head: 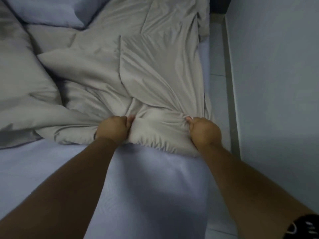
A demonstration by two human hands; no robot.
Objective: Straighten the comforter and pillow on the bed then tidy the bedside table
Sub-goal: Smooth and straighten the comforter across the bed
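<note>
A grey-beige comforter (155, 66) lies crumpled and folded across the middle of the bed, over a pale blue sheet (146, 178). My left hand (113, 129) is clenched on the comforter's near edge. My right hand (204, 131) grips the same edge a little to the right, close to the bed's right side. The fabric bunches between both fists and creases fan out from them. A pale blue pillow (55, 11) rests at the top left, partly tucked under the comforter. The bedside table is out of view.
A pale wall (276, 83) runs along the bed's right side, with a narrow strip of tiled floor (216, 66) and a grey skirting (230, 92) between. More of the comforter (22, 83) is heaped at the left. A dark object (219, 4) sits at the top right.
</note>
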